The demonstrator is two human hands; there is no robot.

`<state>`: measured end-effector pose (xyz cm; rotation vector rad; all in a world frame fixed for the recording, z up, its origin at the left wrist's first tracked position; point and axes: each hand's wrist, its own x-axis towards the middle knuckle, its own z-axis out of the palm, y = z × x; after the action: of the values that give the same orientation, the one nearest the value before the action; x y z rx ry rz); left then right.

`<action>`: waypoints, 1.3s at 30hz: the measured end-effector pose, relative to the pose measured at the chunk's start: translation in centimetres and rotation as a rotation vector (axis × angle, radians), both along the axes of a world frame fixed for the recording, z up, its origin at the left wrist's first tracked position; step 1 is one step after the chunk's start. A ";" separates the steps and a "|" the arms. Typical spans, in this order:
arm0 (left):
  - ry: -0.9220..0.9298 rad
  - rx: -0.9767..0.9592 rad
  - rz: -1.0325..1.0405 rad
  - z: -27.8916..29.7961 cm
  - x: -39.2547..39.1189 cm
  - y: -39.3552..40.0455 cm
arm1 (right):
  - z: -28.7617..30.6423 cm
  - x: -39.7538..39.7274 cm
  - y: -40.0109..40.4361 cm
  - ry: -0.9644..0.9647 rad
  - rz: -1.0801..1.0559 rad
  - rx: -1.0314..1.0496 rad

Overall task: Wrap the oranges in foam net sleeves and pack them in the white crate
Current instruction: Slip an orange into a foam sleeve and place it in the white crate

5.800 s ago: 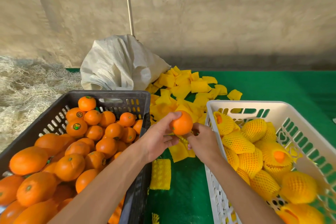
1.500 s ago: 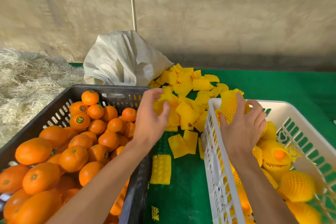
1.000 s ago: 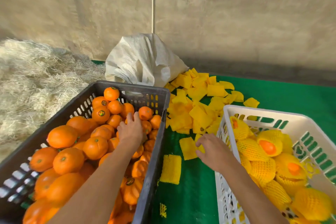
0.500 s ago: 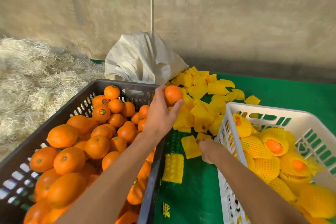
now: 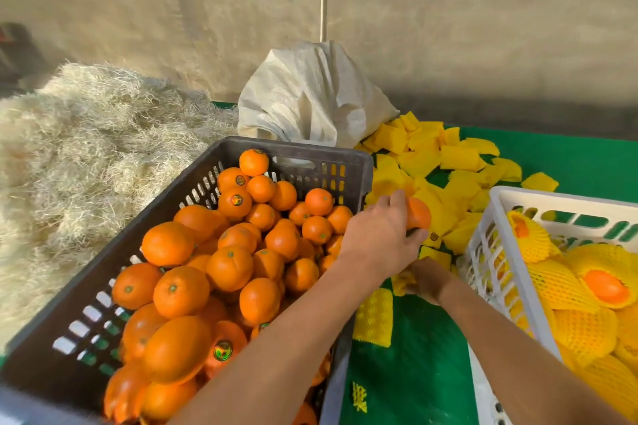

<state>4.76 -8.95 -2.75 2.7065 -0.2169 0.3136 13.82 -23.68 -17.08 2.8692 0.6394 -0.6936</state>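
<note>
One orange (image 5: 418,214) sits in the left hand (image 5: 379,238) at frame centre, fingers curled round it above the loose yellow foam sleeves (image 5: 445,166); it is round, so no long axis shows. Below it, the right hand (image 5: 428,279) pinches a sleeve (image 5: 402,281) on the green mat (image 5: 414,355). Dozens of bare oranges fill the black crate (image 5: 297,148) at lower left. At right, the white crate (image 5: 497,272) holds about seven netted oranges.

text: none legible | orange stickers (image 5: 223,350): blurred | green mat (image 5: 414,355) print: unreadable
</note>
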 end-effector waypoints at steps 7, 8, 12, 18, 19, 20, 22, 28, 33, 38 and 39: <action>-0.006 -0.414 -0.082 0.9 -0.3 0.2 | 5.6 -2.0 1.0 -0.094 -0.441 0.519; -0.007 -0.627 -0.117 1.4 -0.5 0.0 | 7.3 -2.8 1.1 -0.152 -0.485 0.674; 0.137 -1.189 -0.084 3.2 -1.4 -2.2 | 12.9 -6.3 -0.3 -0.464 -0.502 1.040; 0.636 -1.470 -0.217 2.5 -1.9 -2.9 | 12.2 -9.0 -2.5 -0.532 -0.495 1.241; 0.652 -1.454 -0.234 2.4 -1.8 -2.8 | 11.5 -9.1 -2.6 -0.514 -0.493 1.275; 0.644 -1.422 -0.240 2.3 -1.7 -2.8 | 11.2 -9.0 -2.8 -0.485 -0.511 1.337; 0.620 -1.346 -0.229 2.2 -1.5 -2.8 | 10.8 -8.7 -3.1 -0.408 -0.558 1.452; 0.572 -1.298 -0.065 1.6 -0.9 -2.6 | 10.0 -8.8 -3.4 -0.426 -0.533 1.418; 0.515 -1.289 0.003 1.4 -0.9 -2.8 | 10.2 -8.3 -3.0 -0.377 -0.636 1.476; 0.440 -1.208 -0.010 0.6 -0.5 -3.1 | 10.5 -7.9 -3.4 -0.382 -0.776 1.581; 0.425 -1.153 -0.004 0.4 -0.4 -3.1 | 10.7 -8.0 -3.4 -0.430 -0.770 1.580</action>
<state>4.33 -12.00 -2.37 1.5671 0.0793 -0.1331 5.84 -27.12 -6.41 4.4496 -0.2447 0.9632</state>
